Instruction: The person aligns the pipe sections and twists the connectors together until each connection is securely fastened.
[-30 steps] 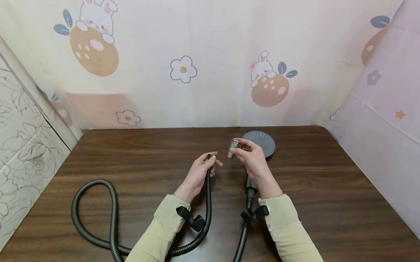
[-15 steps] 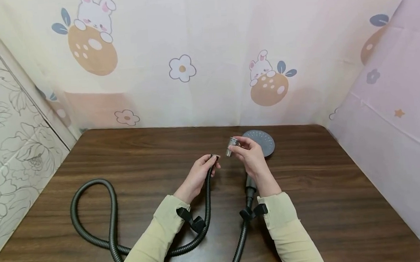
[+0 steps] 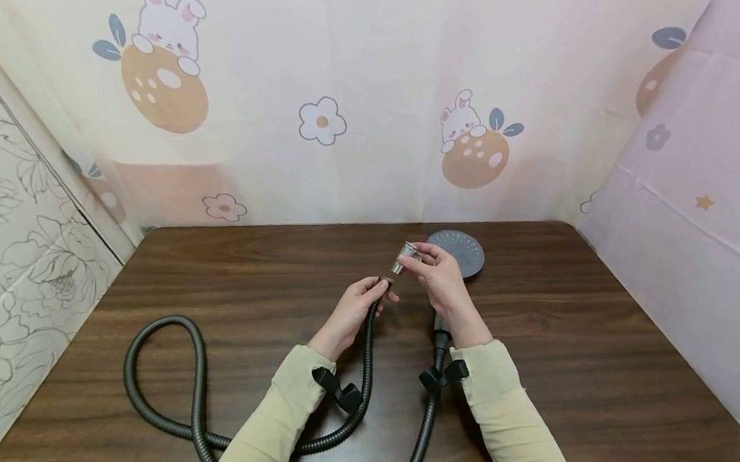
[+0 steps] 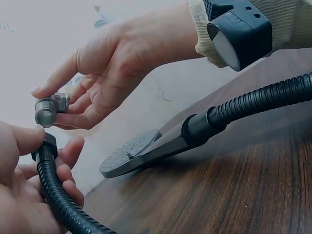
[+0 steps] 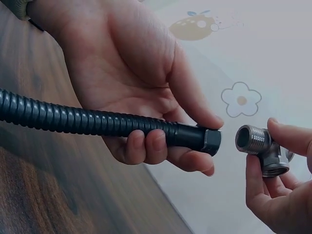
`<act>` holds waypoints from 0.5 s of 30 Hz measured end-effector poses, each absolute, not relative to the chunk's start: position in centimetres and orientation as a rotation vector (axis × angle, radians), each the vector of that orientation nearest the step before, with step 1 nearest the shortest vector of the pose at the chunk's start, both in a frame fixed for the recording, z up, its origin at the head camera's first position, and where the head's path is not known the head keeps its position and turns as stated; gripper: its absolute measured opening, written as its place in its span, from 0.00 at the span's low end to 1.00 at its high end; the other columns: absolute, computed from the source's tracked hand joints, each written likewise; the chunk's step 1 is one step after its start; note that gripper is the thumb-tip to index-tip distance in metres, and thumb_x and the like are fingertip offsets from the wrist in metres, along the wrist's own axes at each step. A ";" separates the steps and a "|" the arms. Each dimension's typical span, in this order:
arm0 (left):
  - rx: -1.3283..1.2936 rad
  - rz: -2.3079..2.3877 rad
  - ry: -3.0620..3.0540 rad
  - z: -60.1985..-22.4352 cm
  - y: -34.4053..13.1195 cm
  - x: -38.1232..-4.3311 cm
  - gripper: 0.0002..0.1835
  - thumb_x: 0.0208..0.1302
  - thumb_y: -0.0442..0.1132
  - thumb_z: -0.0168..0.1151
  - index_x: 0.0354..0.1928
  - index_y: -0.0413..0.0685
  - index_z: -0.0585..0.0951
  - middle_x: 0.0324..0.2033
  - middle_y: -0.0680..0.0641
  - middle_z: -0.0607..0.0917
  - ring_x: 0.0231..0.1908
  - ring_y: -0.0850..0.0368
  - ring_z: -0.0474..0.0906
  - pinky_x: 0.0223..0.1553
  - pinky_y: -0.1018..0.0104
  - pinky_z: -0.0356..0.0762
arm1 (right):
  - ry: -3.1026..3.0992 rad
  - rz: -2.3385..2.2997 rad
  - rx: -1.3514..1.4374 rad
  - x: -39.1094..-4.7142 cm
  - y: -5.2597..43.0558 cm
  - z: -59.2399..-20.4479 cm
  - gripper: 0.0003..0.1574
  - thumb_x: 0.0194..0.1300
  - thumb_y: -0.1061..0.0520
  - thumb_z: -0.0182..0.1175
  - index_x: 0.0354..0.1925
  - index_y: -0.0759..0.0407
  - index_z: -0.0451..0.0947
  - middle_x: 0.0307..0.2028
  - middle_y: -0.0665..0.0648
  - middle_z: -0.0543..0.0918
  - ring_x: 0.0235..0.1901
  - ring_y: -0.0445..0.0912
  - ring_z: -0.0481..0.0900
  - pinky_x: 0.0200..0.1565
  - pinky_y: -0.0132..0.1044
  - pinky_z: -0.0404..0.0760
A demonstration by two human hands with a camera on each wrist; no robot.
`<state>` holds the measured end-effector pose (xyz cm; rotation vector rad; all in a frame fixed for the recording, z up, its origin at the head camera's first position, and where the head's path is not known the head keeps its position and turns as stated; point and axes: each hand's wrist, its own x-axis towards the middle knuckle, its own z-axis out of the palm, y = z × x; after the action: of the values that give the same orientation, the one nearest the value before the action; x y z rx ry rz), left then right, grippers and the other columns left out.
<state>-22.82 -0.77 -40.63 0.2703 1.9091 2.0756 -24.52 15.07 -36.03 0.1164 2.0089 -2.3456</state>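
My left hand (image 3: 356, 308) pinches the nut end of a black ribbed shower hose (image 5: 97, 122) between thumb and fingers. The hex nut (image 5: 212, 141) points toward a small silver threaded valve fitting (image 5: 258, 144). My right hand (image 3: 443, 279) holds that fitting by its body with thumb and fingertips. Its male thread (image 5: 251, 140) faces the nut, with a small gap between them in the right wrist view. Behind the right hand, a grey shower head (image 3: 462, 253) lies on the table, its handle joined to the hose's other end.
The hose forms a loop (image 3: 200, 379) at the left of the brown wooden table (image 3: 568, 304). A patterned cloth (image 3: 391, 160) hangs behind the table's far edge. Each wrist wears a black strapped camera (image 4: 239, 39).
The left hand has shifted slightly right and the nut now sits closer to the fitting. In my right hand the fitting has tilted, its threaded end lower and toward the nut.
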 end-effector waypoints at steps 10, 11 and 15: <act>0.319 2.078 1.877 -40.6 -0.8 -22.7 0.12 0.68 0.44 0.48 0.44 0.43 0.69 0.42 0.38 0.83 0.23 0.59 0.65 0.28 0.69 0.65 | 2.033 -2.347 0.079 -24.6 14.9 -36.4 0.25 0.61 0.65 0.56 0.56 0.69 0.64 0.40 0.51 0.78 0.36 0.36 0.78 0.43 0.30 0.77; 0.312 2.089 1.872 -40.6 -0.8 -22.7 0.11 0.68 0.44 0.49 0.43 0.44 0.69 0.40 0.40 0.84 0.23 0.58 0.65 0.29 0.69 0.64 | 2.030 -2.351 0.075 -24.6 14.9 -36.4 0.25 0.61 0.65 0.56 0.56 0.69 0.64 0.39 0.51 0.78 0.36 0.36 0.79 0.43 0.30 0.77; 0.283 2.133 1.861 -40.7 -1.0 -22.9 0.11 0.66 0.44 0.52 0.44 0.45 0.71 0.32 0.48 0.85 0.23 0.58 0.66 0.28 0.69 0.64 | 2.008 -2.381 0.045 -24.6 14.9 -36.4 0.25 0.61 0.66 0.56 0.56 0.71 0.64 0.36 0.50 0.79 0.36 0.37 0.79 0.46 0.35 0.77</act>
<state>-22.90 -0.96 -40.72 0.2826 1.8607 2.1333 -24.62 14.89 -36.41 0.0450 2.0080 -2.3813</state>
